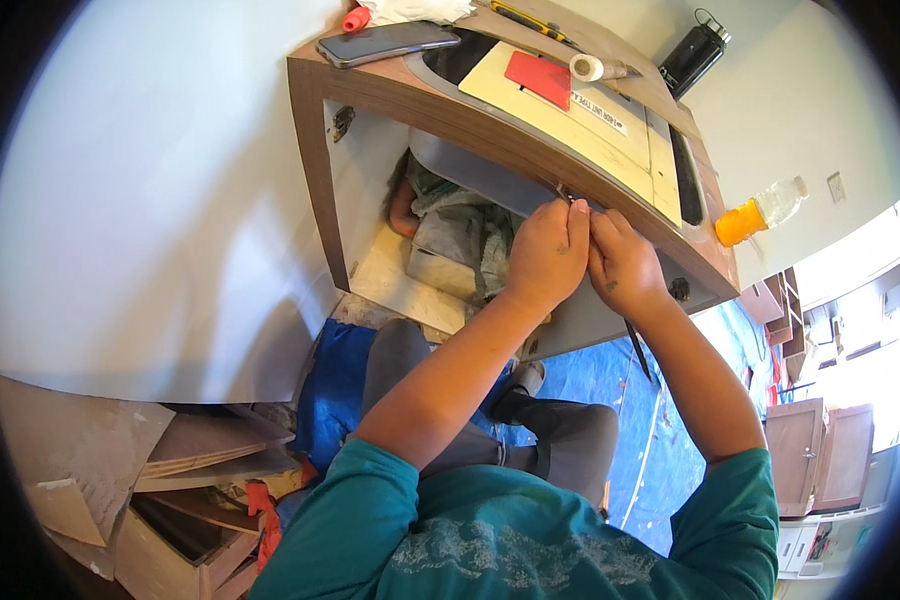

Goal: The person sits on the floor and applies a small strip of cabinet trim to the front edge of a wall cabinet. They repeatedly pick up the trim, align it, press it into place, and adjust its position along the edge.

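My left hand (548,255) and my right hand (625,265) meet at the front edge of a wood-grain cabinet (315,150), just under its top. Both are closed, fingertips pinched together. A small metal piece (564,192) shows at the fingertips against the cabinet's front rail; its kind is too small to tell. From behind my right wrist a thin dark strip (638,350) hangs down, and whether I hold it is hidden. Inside the open cabinet, below the grey underside of a basin, lie grey cloths or bags (455,230) and a curved brownish pipe (402,208).
On the top lie a phone (385,43), a red card (538,80), a caulk-like tube (600,68), a yellow-black cutter (530,22), an orange-filled bottle (760,212) and a black flask (695,55). Wood offcuts (210,440) pile at left; blue sheeting (660,420) covers the floor.
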